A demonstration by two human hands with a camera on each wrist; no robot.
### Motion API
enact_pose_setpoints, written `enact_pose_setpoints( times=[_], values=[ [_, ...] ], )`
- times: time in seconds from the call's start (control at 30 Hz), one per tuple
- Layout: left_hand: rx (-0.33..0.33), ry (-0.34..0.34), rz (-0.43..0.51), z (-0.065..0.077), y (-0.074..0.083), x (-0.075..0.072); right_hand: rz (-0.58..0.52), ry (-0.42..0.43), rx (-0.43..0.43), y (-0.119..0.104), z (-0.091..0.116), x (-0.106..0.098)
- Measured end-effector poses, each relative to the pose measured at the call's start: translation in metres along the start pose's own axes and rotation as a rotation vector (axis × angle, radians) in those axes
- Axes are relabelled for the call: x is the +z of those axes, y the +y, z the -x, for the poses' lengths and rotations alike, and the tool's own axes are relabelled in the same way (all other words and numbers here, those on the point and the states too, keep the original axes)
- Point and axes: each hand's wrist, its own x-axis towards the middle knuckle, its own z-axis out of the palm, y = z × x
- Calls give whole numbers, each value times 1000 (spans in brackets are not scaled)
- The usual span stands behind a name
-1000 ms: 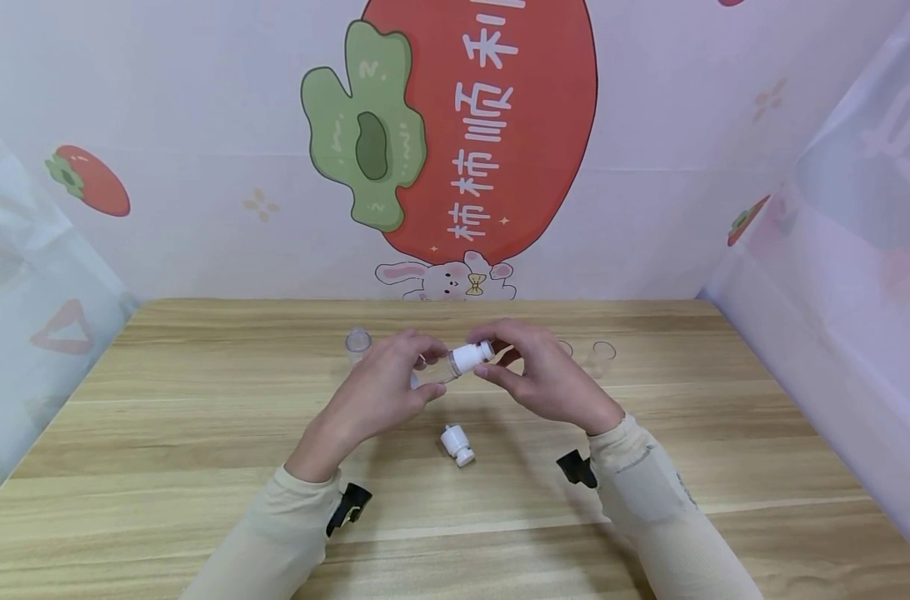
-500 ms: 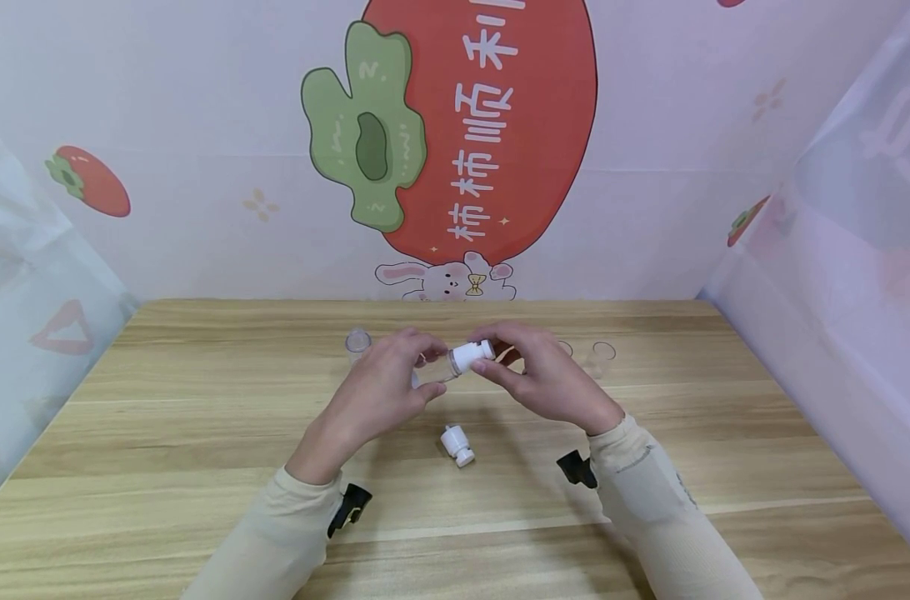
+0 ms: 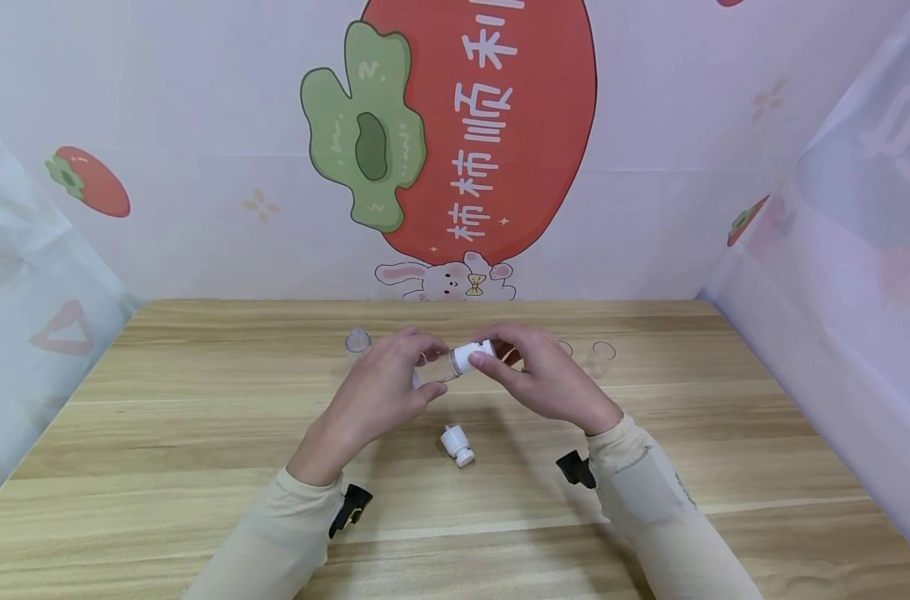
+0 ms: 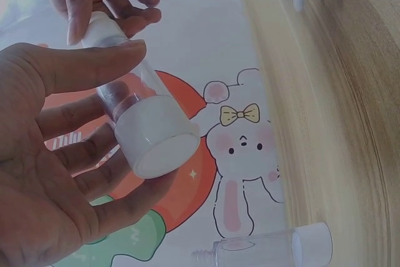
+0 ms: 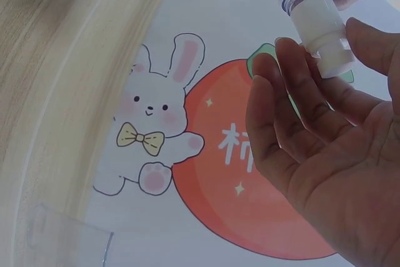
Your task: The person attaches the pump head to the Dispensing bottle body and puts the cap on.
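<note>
Between both hands, above the table, is a small clear bottle (image 4: 134,85) with a white base, lying tilted. My left hand (image 3: 383,383) grips its clear body, thumb on one side and fingers on the other. A white pump head (image 5: 319,26) sits at the bottle's neck, pointing right. My right hand (image 3: 548,375) pinches this pump head between thumb and fingers. Nearer me on the table lies a second white pump head (image 3: 457,446) on its side, its thin stem showing in the left wrist view.
Another clear bottle (image 4: 269,248) with a white base stands behind my left hand, partly hidden in the head view. Two clear caps, one a see-through cap (image 3: 602,354), stand right of my right hand. A printed cloth (image 3: 200,225) hangs behind the wooden table (image 3: 162,433).
My right thumb has shifted up and left along the side of the pump head, and the fingers have moved slightly with it. The left hand and the bottle stay almost still.
</note>
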Motion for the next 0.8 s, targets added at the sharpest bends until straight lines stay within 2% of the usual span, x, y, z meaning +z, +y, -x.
enact_pose_setpoints(
  times=[0.5,0.8],
  values=[
    [6,7,-1,0,0,0,-4,-3,38,0,0,0],
    [6,6,5,0,0,-1,-19,11,27,-1,1,-2]
  ],
)
